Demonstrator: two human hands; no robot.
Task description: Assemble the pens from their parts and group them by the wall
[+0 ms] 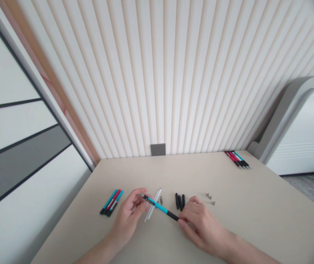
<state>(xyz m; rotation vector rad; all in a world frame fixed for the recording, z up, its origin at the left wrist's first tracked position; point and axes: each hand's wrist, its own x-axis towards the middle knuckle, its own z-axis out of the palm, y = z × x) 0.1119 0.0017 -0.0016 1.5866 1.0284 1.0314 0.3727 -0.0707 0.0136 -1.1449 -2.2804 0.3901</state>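
Observation:
A blue pen with a black grip and black clip end (161,208) is held slantwise above the table between my two hands. My right hand (201,223) pinches its black grip end. At the clip end, my left hand (131,214) has thumb and curled fingers around the pen. Beneath it lie several thin white refills (153,207), partly covered by the pen, with small dark springs (161,200) beside them. Black grip sleeves (177,201) lie just beyond my right hand. Small metallic cone tips (209,196) are scattered to their right.
Several blue and red pen barrels (111,202) lie at the left of the beige table (146,172). A row of red and blue pens (238,160) lies at the far right corner. Behind stands a ribbed wall with a grey socket (158,149).

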